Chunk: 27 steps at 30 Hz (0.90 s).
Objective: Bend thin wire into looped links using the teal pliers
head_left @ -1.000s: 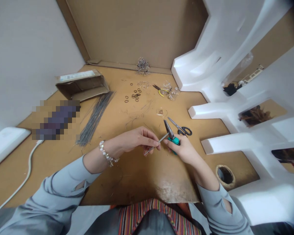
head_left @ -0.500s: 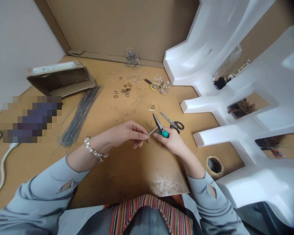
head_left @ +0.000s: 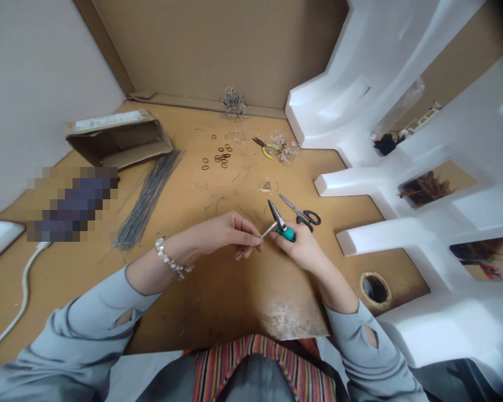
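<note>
Between its thumb and fingers my left hand (head_left: 237,233) pinches a thin metal rod (head_left: 269,229), which slants up to the right. My right hand (head_left: 302,244) is closed around green-handled long-nose pliers (head_left: 281,223), their tips pointing up and away from me. The rod's upper end meets the pliers near the jaws; whether the jaws grip it I cannot tell. Just beyond my right hand lie black-handled scissors (head_left: 299,212). A bundle of straight grey wires (head_left: 146,206) rests on the table to the left of my left hand.
Several dark rings (head_left: 222,157), yellow-handled pliers (head_left: 265,147) and tangled wire pieces (head_left: 287,151) lie further back. An open cardboard box (head_left: 119,139) stands at back left. White foam pieces (head_left: 360,240) border the right side, near a round hole (head_left: 375,289) in the table.
The whole view has shifted slightly, so everything appears a little further right. Both hands keep the same holds on the rod and the pliers.
</note>
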Available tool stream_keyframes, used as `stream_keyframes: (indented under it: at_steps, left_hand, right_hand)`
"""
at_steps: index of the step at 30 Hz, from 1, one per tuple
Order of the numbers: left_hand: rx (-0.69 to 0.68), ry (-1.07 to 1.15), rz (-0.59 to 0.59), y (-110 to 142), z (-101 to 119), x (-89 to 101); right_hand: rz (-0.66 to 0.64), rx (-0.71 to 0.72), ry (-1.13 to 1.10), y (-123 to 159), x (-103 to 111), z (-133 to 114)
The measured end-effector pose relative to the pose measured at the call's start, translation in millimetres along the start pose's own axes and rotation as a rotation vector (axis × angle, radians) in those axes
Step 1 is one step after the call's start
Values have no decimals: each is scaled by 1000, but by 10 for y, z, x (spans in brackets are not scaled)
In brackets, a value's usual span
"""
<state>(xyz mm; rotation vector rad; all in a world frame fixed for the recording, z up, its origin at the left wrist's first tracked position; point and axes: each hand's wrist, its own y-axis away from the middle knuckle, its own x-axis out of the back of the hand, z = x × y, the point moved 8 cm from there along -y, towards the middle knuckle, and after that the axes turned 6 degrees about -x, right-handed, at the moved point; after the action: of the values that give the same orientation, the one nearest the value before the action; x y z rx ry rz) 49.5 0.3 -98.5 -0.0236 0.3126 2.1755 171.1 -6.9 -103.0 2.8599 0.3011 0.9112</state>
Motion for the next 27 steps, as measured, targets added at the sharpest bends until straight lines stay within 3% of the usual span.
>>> stream_keyframes:
  at_steps: [5, 16, 27]
  left_hand:
    - [-8, -25, -13, 12, -13, 28]
    - [-34, -105, -9, -26, -36, 131]
    - [-50, -208, 86, -32, -7, 236]
  right_hand:
    - [121, 16, 74, -4, -6, 2]
    - [176, -29, 82, -48, -23, 54]
    - [-95, 5, -283, -62, -63, 174]
